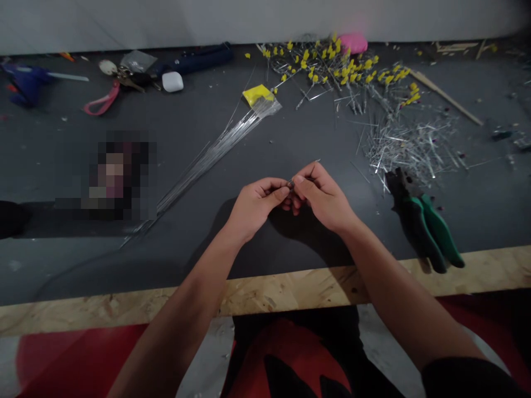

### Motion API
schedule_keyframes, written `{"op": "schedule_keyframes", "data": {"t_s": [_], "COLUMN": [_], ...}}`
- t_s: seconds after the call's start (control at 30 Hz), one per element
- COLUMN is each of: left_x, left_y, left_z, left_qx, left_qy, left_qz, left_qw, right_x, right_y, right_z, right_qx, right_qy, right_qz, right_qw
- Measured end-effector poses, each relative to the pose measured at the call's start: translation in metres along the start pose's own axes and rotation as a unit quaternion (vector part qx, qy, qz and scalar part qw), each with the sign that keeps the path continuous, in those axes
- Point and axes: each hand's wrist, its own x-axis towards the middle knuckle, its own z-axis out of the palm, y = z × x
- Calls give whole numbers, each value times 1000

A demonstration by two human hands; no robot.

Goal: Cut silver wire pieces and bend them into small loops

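My left hand (262, 202) and my right hand (317, 193) meet over the grey tabletop, thumbs and fingers pinched together. Between the fingertips is a short piece of thin wire (290, 183), mostly hidden by them. What looks like its silvery end pokes out above the right hand. To the left of my hands lies a bundle of long straight wires (207, 160), its upper end in a clear wrapper with a yellow label (258, 95). Green-handled pliers (423, 221) rest to the right, below a heap of short cut wires (409, 146).
Wire pieces with yellow tips (348, 69) are piled at the back, beside a pink object (352, 42). A wooden stick (446, 97) lies right. A blue glue gun (27, 83), keys (130, 80) and a white case (172, 82) lie back left. A chipboard edge (290, 290) borders the front.
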Motion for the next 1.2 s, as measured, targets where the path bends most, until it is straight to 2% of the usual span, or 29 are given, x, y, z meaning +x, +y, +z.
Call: {"op": "schedule_keyframes", "data": {"t_s": [0.27,0.43,0.53,0.67,0.9,1.2], "left_x": [-1,-3,-5,-6,-4,-9], "left_y": [1,5,5,1,-1,-12], "left_z": [2,4,5,6,9,9], "left_qx": [16,52,106,144,70,177], "left_qy": [2,10,33,47,69,59], "left_qz": [9,32,47,52,37,51], "left_qw": [1000,998,993,987,995,981], "right_x": [0,2,3,4,6,4], "right_y": [-1,-6,-7,-9,-14,-12], "right_z": [2,0,-1,-1,-5,-3], "right_qx": [16,116,127,109,146,149], "right_qy": [0,-20,-25,-14,-34,-8], "right_qz": [20,102,141,133,168,173], "right_qw": [1000,988,981,985,974,974]}}
